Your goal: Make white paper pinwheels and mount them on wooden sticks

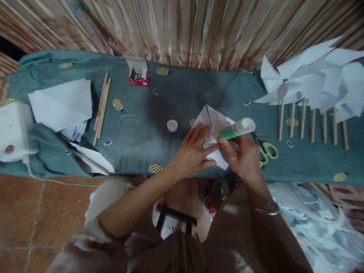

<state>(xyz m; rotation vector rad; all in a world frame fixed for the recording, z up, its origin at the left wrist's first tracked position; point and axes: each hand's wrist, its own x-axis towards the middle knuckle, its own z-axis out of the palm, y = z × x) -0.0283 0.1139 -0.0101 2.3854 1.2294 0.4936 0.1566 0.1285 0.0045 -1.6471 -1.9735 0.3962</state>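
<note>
Within right hand (245, 156): glue stick (237, 128), green label (227, 132) unreadable.

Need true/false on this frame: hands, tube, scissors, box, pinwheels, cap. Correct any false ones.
1. The right hand holds a green-and-white tube. True.
2. The left hand grips the scissors. False: it lies on the white paper; the scissors lie beside the right hand.
3. The red box stands open. True.
4. The pinwheels lie left of the red box. False: they lie to its right.
5. The round white cap sits on the tube. False: it lies apart on the cloth.
</note>
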